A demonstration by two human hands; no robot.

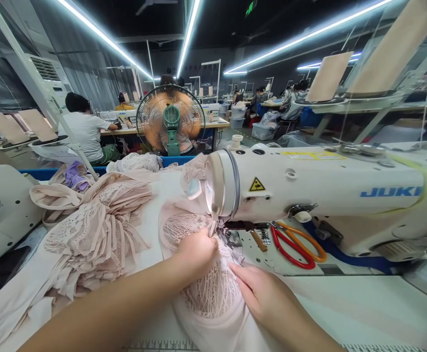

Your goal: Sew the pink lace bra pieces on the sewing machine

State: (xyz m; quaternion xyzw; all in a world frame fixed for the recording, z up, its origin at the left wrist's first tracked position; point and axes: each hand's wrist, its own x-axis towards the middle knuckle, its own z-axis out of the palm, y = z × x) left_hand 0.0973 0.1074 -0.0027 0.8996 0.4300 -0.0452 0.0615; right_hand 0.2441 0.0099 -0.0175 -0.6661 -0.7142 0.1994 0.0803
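A pale pink lace bra lies under the needle end of a white JUKI sewing machine, its far lace part spread behind the presser foot. My left hand is closed on the fabric just left of the needle, fingertips pinching it close to the foot. My right hand grips the bra's right edge a little nearer to me, thumb on top; its lower fingers are hidden. Metal attachments beside the foot partly hide the spot being stitched.
Left of me lies a heap of similar lace pieces. Red-handled and orange-handled scissors rest under the machine arm. A measuring tape runs along the front edge. Beyond stand a large fan, thread cones and a seated person.
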